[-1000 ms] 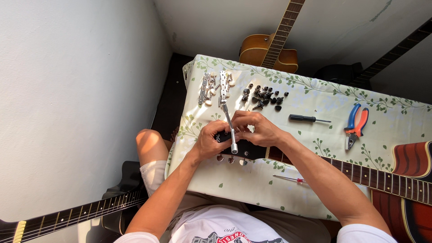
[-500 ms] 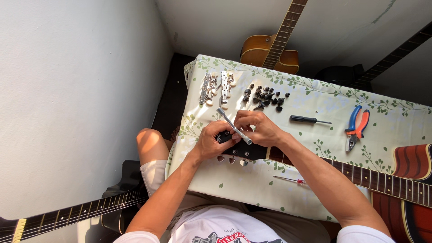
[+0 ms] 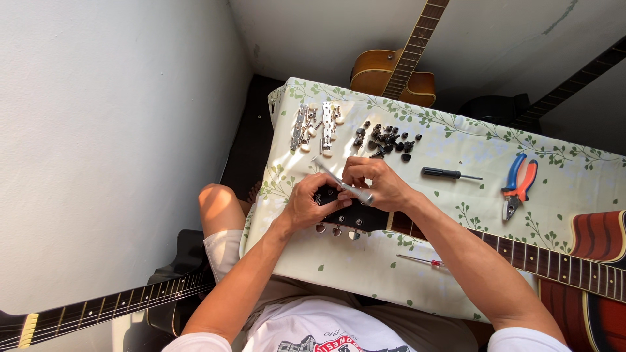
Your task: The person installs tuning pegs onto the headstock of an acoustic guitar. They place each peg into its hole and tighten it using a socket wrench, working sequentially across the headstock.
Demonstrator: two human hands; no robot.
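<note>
Dark wood, glossy: a guitar neck (image 3: 98, 313) crosses the near corner at 8 o'clock, lying low beside the person's knee.

Red-handled small screwdriver (image 3: 420, 261) lies on the desk (image 3: 456, 137) at 5 o'clock from the hands, untouched.

Black headstock (image 3: 355, 216) of the red guitar (image 3: 596, 261) rests on the leaf-print cloth near the desk's front edge; its neck runs off toward 4 o'clock. Three tuner buttons show along the near edge of the headstock, so that side looks fitted. The far edge is hidden under the hands; cannot tell.

Left hand (image 3: 312, 207) is curled over the headstock's end, fingers closed on it, steadying. Right hand (image 3: 377, 184) is closed around a silver rod-shaped tool (image 3: 343, 183), which slants toward 10 o'clock above the headstock.

Further out: black-handled screwdriver (image 3: 450, 174) at 3 o'clock from the hands, blue-and-orange pliers (image 3: 517, 186) beyond it. At 12 o'clock, a scatter of small black parts (image 3: 388, 138); at 11 o'clock, two chrome tuner strips (image 3: 316, 124) with pale buttons, lying loose.

Judgement: mid-job. Loose strips and parts are not yet mounted.

Farthest: an acoustic guitar (image 3: 398, 68) leans on the wall.
</note>
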